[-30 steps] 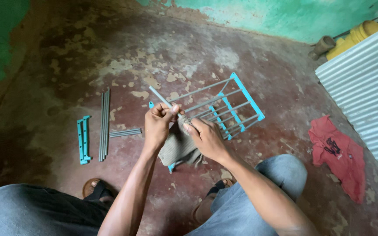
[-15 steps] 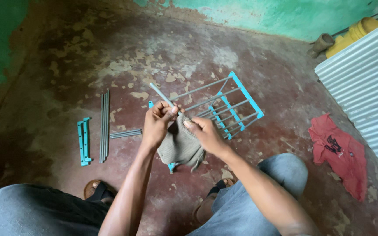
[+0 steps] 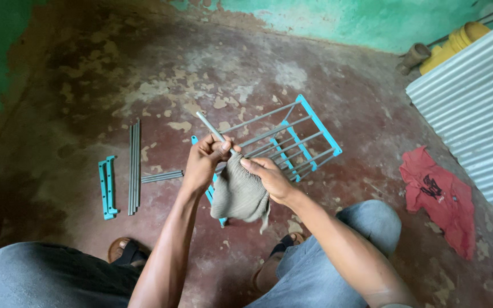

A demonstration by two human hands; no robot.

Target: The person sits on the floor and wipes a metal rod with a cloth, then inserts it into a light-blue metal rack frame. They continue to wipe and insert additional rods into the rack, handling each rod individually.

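Your left hand (image 3: pixel 203 162) is closed in a fist around a thin grey metal rod (image 3: pixel 209 126), which sticks up and to the far left out of the fist. Your right hand (image 3: pixel 269 178) pinches a grey-brown cloth (image 3: pixel 238 195) against the rod just right of the left hand, thumb and fingers narrow on the fabric. The cloth hangs down between both hands, bunched at the top and loose below. You cannot tell how far the rod runs under the cloth.

Just behind the hands, on the floor (image 3: pixel 201 68), lies a rack frame (image 3: pixel 292 137) with teal side bars and grey rods across it, tilted, its far right corner pointing toward the corrugated metal sheet (image 3: pixel 475 108). Left of the hands, well apart, a bundle of long grey rods (image 3: pixel 134 166) lies on the floor, with teal brackets (image 3: pixel 107 187) just to its left. A short bunch of rods (image 3: pixel 162 176) lies between that bundle and your left wrist.

A red cloth (image 3: pixel 437 197) lies on the floor to the right, near the metal sheet. A yellow container (image 3: pixel 455 45) sits at the far right by the green wall (image 3: pixel 326 20). Your knees in grey trousers are at the near edge, with sandalled feet below the hands.
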